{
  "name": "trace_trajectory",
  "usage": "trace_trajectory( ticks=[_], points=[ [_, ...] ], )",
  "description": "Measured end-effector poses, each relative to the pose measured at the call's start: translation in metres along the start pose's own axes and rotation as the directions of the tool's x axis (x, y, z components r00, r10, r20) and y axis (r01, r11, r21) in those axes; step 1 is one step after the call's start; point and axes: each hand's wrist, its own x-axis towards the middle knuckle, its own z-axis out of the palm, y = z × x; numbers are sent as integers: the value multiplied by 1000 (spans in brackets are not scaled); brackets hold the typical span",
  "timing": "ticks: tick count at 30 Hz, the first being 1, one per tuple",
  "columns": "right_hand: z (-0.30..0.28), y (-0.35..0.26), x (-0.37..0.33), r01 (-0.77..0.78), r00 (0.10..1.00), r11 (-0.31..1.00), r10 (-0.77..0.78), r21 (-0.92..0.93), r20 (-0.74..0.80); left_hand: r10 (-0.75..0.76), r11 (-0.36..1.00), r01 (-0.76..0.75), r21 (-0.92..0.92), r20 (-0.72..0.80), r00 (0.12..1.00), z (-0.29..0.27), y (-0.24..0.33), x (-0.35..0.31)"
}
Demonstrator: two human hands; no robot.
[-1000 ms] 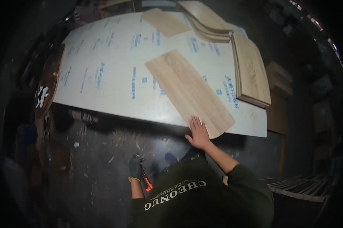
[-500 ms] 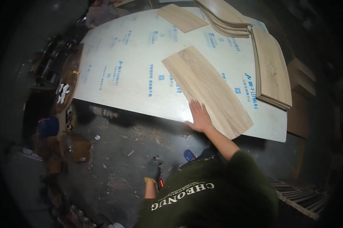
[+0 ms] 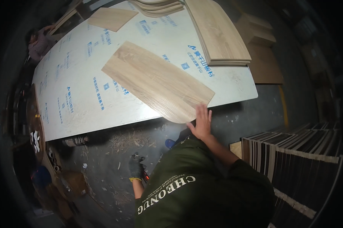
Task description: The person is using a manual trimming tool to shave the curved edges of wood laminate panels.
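A wood-grain panel (image 3: 156, 81) lies at a slant on the white, blue-printed sheet (image 3: 84, 117), its rounded near end jutting slightly past the sheet's front edge. At that end is my right hand (image 3: 202, 123), bare, with fingers stretched out and their tips at the panel's near right corner. My left hand (image 3: 135, 166), in a dark grey glove with a yellow cuff, hangs low beside my body. Its fingers are closed round a dark tool (image 3: 146, 176) with a red strip; most of the tool is hidden.
Stacked wood-grain panels (image 3: 219, 34) lie at the right, curved pieces (image 3: 158, 7) and a smaller panel (image 3: 112, 18) at the back. A person (image 3: 40, 45) is at the far left. Shavings (image 3: 131, 140) litter the floor. Stacked dark and pale strips (image 3: 293, 155) stand at right.
My view has swung to the right. My right hand has gone from lying on the panel's left long edge to its near right corner. My left hand still hangs low with the tool.
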Motion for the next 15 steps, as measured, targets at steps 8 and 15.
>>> trace_trajectory(
  ticks=[8, 15],
  points=[
    [38, -18, -18, -637, 695, 52, 471, 769, 544, 4, 992, -10, 127, 46, 999, 9, 22, 0],
    [28, 5, -14, -693, 702, -11, 219, 721, 678, -1, 992, -4, 124, 42, 999, 12, 23, 2]
  ],
)
